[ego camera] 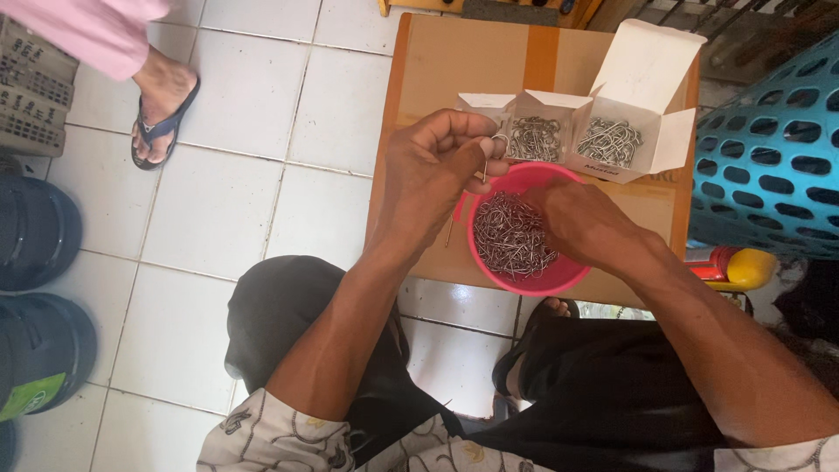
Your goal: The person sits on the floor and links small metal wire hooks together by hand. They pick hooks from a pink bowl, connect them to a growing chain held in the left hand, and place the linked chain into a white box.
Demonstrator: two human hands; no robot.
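A pink round bowl (527,278) full of small metal hooks (509,238) sits on a brown cardboard box (454,61). My left hand (434,166) is raised just left of the bowl, its fingers closed on a few metal hooks (495,144) near the thumb and forefinger. My right hand (584,220) reaches into the bowl from the right, fingers down among the hooks; what it grips is hidden. Behind the bowl stand two open white cartons (642,70) holding neatly stacked hooks (609,142).
A blue perforated plastic basket (773,149) stands at the right, with a red and yellow object (734,267) beneath it. Another person's foot in a sandal (162,100) rests on the white tiled floor at upper left. Dark round containers (35,232) line the left edge.
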